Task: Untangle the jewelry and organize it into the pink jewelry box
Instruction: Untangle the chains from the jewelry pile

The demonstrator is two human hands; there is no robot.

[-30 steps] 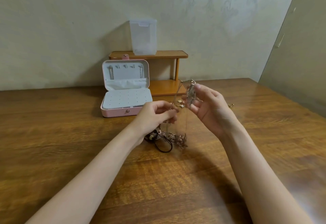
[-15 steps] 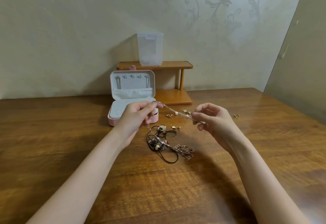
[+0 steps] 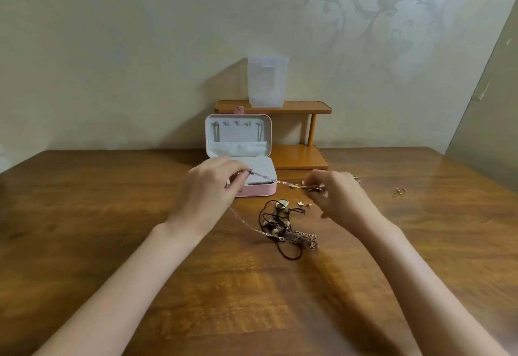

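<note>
A thin gold chain [image 3: 276, 180] is stretched between my two hands just above the table. My left hand [image 3: 208, 191] pinches one end in front of the pink jewelry box [image 3: 259, 190], whose lid stands open with white lining. My right hand [image 3: 335, 194] pinches the other end, with a small cluster at the fingertips. From my left hand the chain trails down to a tangle of black cord, beads and gold pieces [image 3: 284, 228] lying on the table between my hands. Small loose earrings [image 3: 304, 204] lie just behind the tangle.
A two-tier wooden shelf [image 3: 300, 156] stands behind the box against the wall, with a clear plastic container [image 3: 267, 82] on top. A small gold piece [image 3: 398, 191] lies on the table to the right. The wooden table [image 3: 112, 229] spreads wide on both sides.
My hands have moved apart and lowered, pulling the chain out level; a second ago the right hand held it bunched up high. The view has tilted up.
</note>
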